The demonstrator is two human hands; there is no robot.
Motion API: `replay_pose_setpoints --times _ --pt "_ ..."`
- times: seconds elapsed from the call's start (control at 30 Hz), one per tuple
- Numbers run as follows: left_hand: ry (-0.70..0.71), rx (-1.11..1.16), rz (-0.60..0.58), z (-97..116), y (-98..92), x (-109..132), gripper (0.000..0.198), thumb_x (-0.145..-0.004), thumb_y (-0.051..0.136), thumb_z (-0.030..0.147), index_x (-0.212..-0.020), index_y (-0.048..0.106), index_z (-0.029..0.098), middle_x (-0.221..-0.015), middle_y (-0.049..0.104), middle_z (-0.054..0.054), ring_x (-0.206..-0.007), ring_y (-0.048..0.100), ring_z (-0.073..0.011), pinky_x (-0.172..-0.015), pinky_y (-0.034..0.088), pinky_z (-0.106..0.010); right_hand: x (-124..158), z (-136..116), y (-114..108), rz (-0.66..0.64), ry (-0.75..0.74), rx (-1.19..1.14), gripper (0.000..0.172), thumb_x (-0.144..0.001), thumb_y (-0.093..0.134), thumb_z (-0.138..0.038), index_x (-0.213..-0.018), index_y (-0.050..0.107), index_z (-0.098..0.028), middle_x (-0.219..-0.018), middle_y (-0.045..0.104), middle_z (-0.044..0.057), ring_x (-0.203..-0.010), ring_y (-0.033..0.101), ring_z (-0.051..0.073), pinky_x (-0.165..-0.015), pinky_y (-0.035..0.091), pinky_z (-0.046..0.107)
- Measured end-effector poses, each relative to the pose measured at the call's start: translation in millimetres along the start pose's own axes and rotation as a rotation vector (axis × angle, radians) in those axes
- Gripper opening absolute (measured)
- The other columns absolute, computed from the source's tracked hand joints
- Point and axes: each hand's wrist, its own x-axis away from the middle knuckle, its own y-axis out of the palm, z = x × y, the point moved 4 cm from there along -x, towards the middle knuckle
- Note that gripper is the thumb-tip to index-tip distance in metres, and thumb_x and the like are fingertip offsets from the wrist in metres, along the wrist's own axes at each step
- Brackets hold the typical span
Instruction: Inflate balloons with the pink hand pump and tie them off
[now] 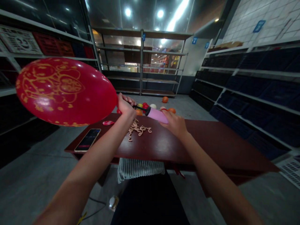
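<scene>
A large inflated red balloon [67, 92] with a yellow printed pattern fills the left side of the view. Closed around its neck is my left hand [126, 103], at the end of a black rod [140, 108] that runs into a hand pump [156, 114] with a pink barrel. My right hand [175, 122] wraps around the barrel's other end. Below the hands, a tangle of beige curly strips [137, 128] lies on the dark red table [161, 143]. A small flat red-and-white piece [108, 123], perhaps an uninflated balloon, rests near the left forearm.
A phone [87, 140] lies at the table's left end. Beyond the far edge, several coloured balloons are on the floor, with an orange one [165, 99] farther back. Shelving holds dark crates [248, 90] at right. A grey ribbed cloth [140, 169] hangs at the front edge.
</scene>
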Motion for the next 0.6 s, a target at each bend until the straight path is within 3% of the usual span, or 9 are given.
replay_pose_setpoints --times 0.1,0.23,0.47,0.6 --pt "-0.044 -0.007 -0.039 -22 1.7 13 0.045 -0.102 0.042 0.025 -0.060 0.027 0.021 -0.043 0.027 0.006 -0.031 0.025 -0.0082 -0.037 0.024 -0.024 -5 -12 7 -0.008 0.025 -0.045 0.051 -0.089 0.064 -0.041 -0.135 0.060 -0.020 -0.127 0.071 0.014 -0.099 0.070 0.030 -0.079 0.052 0.036" --pt "-0.112 -0.036 -0.065 -34 -4.3 13 0.047 -0.102 0.039 0.021 -0.056 0.027 0.021 -0.041 0.028 0.005 -0.030 0.026 -0.0089 -0.037 0.023 -0.026 -5 -15 22 -0.058 0.020 -0.095 0.051 -0.089 0.066 -0.044 -0.134 0.061 -0.020 -0.125 0.072 0.014 -0.100 0.071 0.031 -0.080 0.055 0.038" --pt "-0.214 -0.104 0.070 -50 -41.9 -19 0.038 -0.090 0.052 0.021 -0.061 0.028 0.021 -0.046 0.030 0.007 -0.032 0.028 -0.0079 -0.039 0.026 -0.023 3 -1 58 -0.121 -0.052 -0.132 0.055 -0.092 0.065 -0.045 -0.140 0.054 -0.022 -0.127 0.070 0.014 -0.106 0.071 0.030 -0.083 0.056 0.038" --pt "-0.238 -0.155 0.116 -53 -63.3 -41 0.033 -0.087 0.049 0.020 -0.063 0.026 0.021 -0.045 0.030 0.007 -0.032 0.028 -0.0072 -0.039 0.025 -0.021 16 22 82 -0.127 -0.084 -0.126 0.051 -0.093 0.063 -0.043 -0.139 0.056 -0.022 -0.130 0.069 0.015 -0.107 0.071 0.031 -0.085 0.055 0.040"
